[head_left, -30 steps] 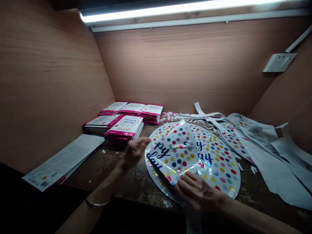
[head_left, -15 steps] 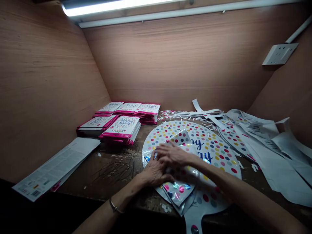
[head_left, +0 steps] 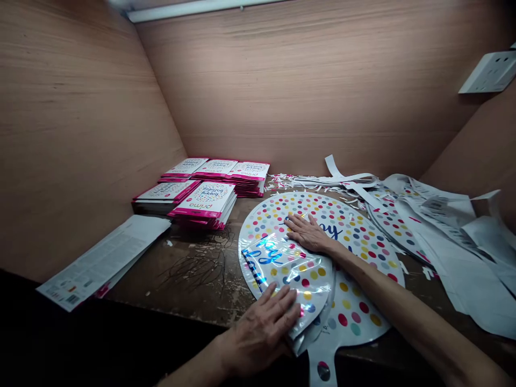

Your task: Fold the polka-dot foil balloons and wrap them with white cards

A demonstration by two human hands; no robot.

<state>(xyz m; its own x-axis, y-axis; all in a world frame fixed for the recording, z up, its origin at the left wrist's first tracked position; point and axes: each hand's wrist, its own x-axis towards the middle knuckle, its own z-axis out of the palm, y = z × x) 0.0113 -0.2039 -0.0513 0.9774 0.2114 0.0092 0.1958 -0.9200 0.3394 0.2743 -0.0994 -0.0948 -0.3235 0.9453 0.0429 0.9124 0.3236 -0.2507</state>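
A flat round foil balloon [head_left: 365, 242] with coloured dots and blue lettering lies on the table, its tail over the near edge. On its left part lies a folded dotted foil balloon [head_left: 300, 271] with shiny blue letters. My right hand [head_left: 308, 234] rests flat, fingers stretched, at the top of the fold. Near the lower left edge of the folded balloon is my left hand [head_left: 266, 328], its fingers laid over the foil; its thumb is hidden. Neither hand is closed round anything that I can see.
Stacks of pink-and-white birthday packets [head_left: 205, 201] stand at the back left. Printed card sleeves [head_left: 105, 258] overhang the table's left front edge. White paper strips [head_left: 336, 180] and scraps lie behind. Backing sheets [head_left: 455, 252] cover more dotted balloons [head_left: 397, 226] at right.
My hands have moved apart: the right slid up and right, the left came down toward me. The folded balloon now lies spread wider. The view has tilted down slightly.
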